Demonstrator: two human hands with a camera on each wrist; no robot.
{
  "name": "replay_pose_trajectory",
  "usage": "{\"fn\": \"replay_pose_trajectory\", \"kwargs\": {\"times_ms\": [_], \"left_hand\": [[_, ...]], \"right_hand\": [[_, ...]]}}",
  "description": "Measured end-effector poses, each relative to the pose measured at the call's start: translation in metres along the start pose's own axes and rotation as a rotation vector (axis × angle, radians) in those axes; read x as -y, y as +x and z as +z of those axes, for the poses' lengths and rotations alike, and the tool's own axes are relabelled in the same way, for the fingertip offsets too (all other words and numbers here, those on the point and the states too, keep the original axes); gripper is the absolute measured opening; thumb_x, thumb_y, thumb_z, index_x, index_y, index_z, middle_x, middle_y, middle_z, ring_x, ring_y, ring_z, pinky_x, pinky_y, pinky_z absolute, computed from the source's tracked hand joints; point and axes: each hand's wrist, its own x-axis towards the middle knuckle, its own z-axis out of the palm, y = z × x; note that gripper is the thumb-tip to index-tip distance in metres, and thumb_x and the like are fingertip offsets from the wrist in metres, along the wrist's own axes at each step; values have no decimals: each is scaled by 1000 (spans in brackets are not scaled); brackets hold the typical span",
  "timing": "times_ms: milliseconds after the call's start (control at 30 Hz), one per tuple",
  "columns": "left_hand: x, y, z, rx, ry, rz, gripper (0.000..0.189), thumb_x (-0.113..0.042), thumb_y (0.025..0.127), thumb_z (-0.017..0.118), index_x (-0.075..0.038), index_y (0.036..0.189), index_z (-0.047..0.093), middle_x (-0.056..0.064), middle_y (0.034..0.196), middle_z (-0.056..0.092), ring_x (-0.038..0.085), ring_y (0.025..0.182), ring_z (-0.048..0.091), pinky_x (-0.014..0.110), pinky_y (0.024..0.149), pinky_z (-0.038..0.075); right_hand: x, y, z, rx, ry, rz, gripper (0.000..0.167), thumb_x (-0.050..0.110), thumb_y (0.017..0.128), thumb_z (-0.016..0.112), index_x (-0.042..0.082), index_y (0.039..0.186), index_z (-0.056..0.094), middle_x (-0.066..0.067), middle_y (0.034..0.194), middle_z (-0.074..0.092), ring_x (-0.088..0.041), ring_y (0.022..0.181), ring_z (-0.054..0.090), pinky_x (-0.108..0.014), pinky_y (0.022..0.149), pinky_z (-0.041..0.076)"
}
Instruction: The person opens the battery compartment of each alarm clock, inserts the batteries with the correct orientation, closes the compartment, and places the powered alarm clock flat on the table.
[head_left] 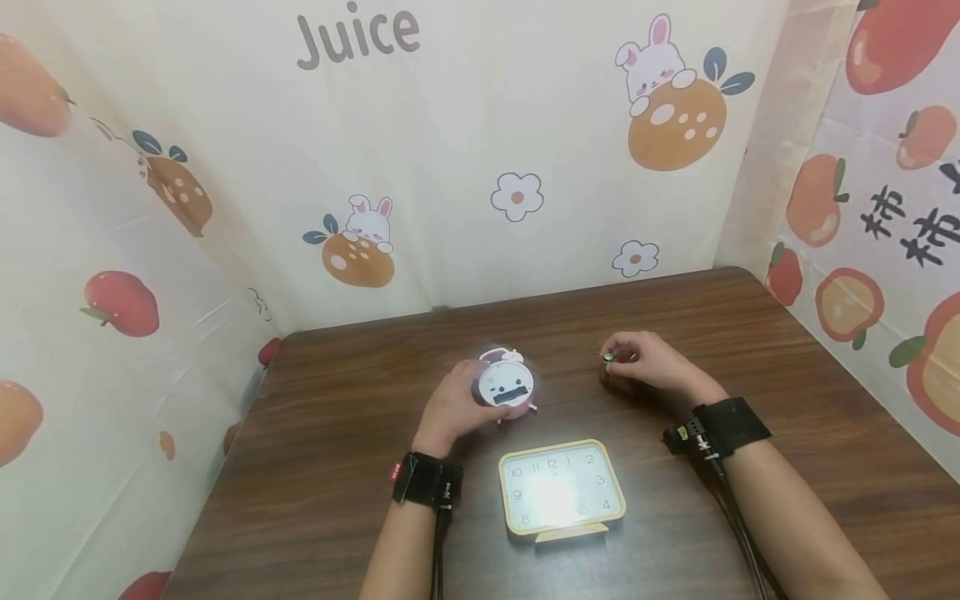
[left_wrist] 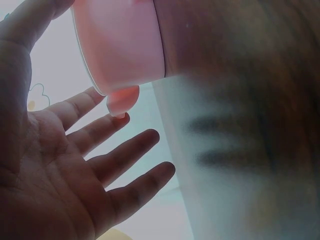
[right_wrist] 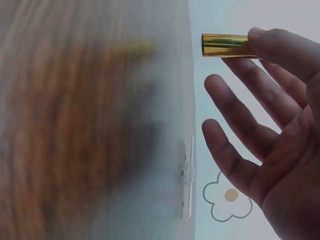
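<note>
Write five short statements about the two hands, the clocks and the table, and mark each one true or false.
1. The left hand holds the small pink alarm clock. True.
2. The right hand rests flat and empty on the table. False: it pinches a small gold battery in its fingertips.
3. A rectangular wood-framed clock lies on the table near the person, between the forearms. True.
4. The pink alarm clock stands on top of the wood-framed clock. False: it is apart from it, farther from the person, in the left hand.
5. The table is white plastic. False: it is dark brown wood grain.
</note>
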Motion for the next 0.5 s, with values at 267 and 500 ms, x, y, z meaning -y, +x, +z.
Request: {"fn": "replay_pose_trajectory", "kwargs": {"times_ms": [267,500], "left_hand": [[-1,0,-1,5,-13,7,85,-57,63,82,-27,136,49,-5,130,54,17,114,50,46,97,45],[0,-2,-1,8,-29,-11,82,-56,65,81,-26,135,49,-5,131,54,18,116,51,46,98,45]], "right_hand": [[1,1,-2,-44,-6,-16,17,13,86,70,10,103,66,4,92,69,-15,87,64,-32,77,51],[4,0,-1,-71,-12,-18,17,13,86,70,10,103,66,2,92,69,-16,88,63,-32,78,51]]}}
